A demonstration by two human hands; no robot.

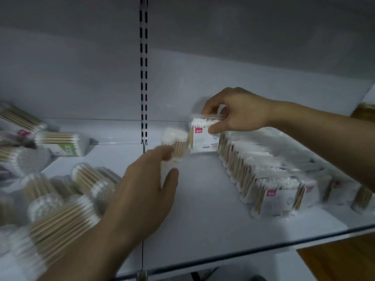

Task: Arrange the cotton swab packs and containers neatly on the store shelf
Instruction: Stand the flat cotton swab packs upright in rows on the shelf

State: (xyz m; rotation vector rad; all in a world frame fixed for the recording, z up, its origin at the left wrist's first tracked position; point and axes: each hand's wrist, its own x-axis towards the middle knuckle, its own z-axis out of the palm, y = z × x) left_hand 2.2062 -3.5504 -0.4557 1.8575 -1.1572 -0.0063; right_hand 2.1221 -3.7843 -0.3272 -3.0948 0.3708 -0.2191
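Both hands full
Right hand point(237, 112) pinches a clear flat wooden-swab pack point(205, 138) just right of the black-slotted upright point(143, 78); left hand point(146, 189) grips a round clear swab tub point(176, 146) there too.

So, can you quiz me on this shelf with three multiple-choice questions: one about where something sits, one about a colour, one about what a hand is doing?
1. Where does the row of swab packs stand?
A) right part of the shelf
B) left part
C) the floor

2. What colour is the label on the swab pack in the right hand?
A) blue
B) red
C) yellow

3. What is the left hand doing?
A) lying flat
B) pointing
C) holding a round swab container

Answers: 1 A, the row lines the shelf's right side; 2 B, the label by the thumb is red; 3 C, finger and thumb pinch it.
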